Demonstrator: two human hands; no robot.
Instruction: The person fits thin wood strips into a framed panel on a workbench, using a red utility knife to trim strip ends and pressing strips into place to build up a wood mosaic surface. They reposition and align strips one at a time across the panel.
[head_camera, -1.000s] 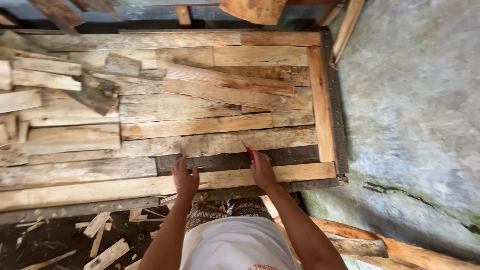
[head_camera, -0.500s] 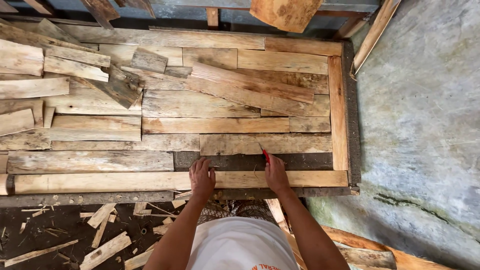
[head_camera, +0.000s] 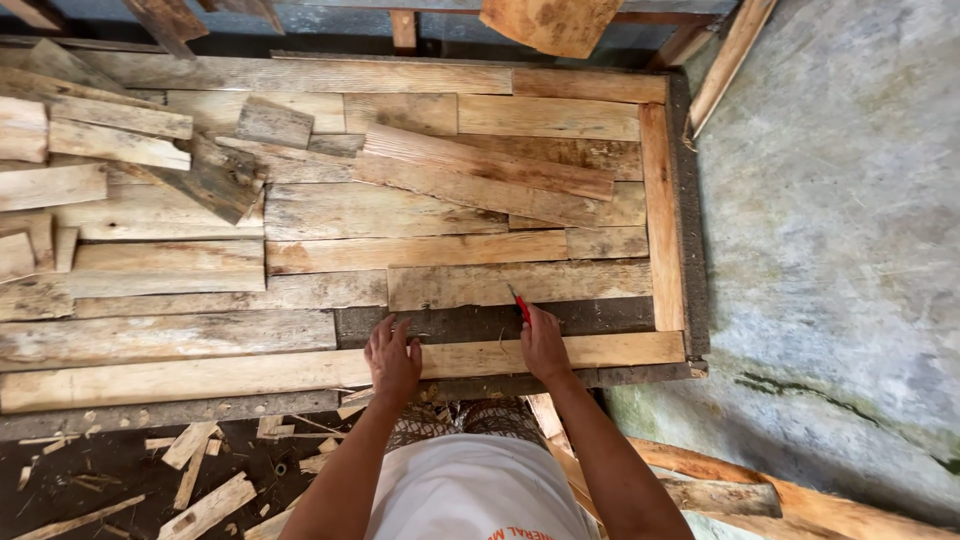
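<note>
The person leaned over the worktop (head_camera: 680, 200), a framed bed of rough boards laid side by side. The left hand (head_camera: 392, 355) lay flat with fingers spread on the long pale plank (head_camera: 200, 375) along the near edge, gripping nothing. The right hand (head_camera: 544, 345) rested on that same plank further right, closed around a red pencil (head_camera: 520, 305) whose tip pointed away, over the dark gap (head_camera: 450, 322) between the near plank and the next board (head_camera: 520, 283). Two loose boards (head_camera: 480, 175) lay slanted across the middle rows, and a heap of offcuts (head_camera: 120, 150) crowded the far left (some tilted, one dark grey). Wood chips and splinters (head_camera: 200, 470) littered the floor below the near edge. To the right was bare grey concrete (head_camera: 840, 230), with a slat (head_camera: 730, 60) leaning at the corner.
</note>
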